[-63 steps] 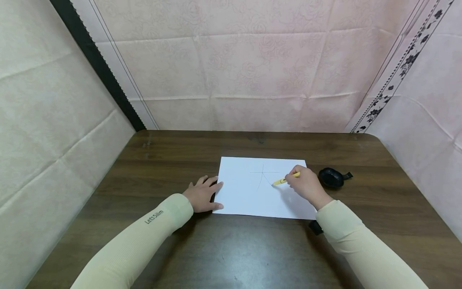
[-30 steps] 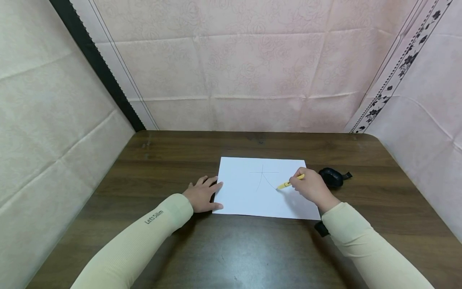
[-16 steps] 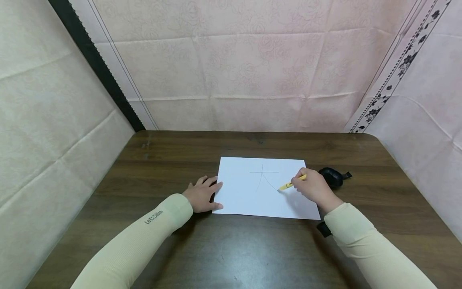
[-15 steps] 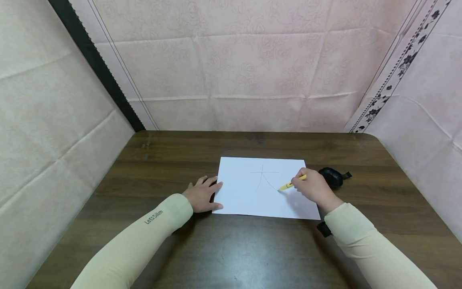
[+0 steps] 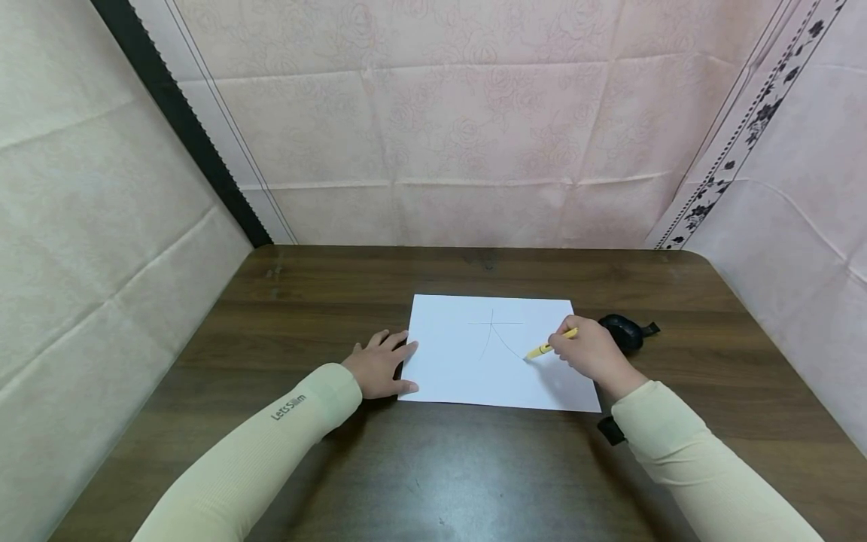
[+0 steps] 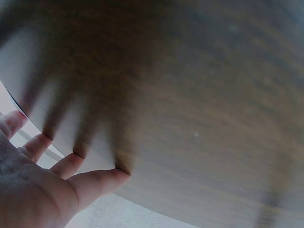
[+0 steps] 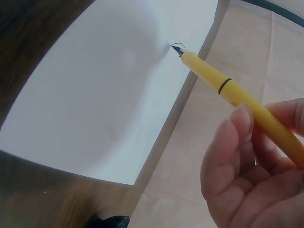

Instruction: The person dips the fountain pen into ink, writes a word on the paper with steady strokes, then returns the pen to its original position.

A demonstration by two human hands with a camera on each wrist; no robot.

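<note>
A sheet of white paper lies on the brown wooden table. Thin pen lines on it form a cross, with a stroke curving down to the left and a longer one down to the right. My right hand pinches a yellow fountain pen between thumb and fingers. Its dark nib meets the paper at the lower end of the right-hand stroke. My left hand rests with fingers spread at the paper's left edge; in the left wrist view its fingertips press on the tabletop.
A black rounded object with a short tab sits just right of the paper, partly behind my right hand. Under the right cuff a small black device shows. Pale cloth hangs beyond the table's far edge and along both sides.
My right hand has moved down and to the right with the fountain pen, and the right-hand stroke has grown longer; movement is slight in the last half second. The left hand stays still.
</note>
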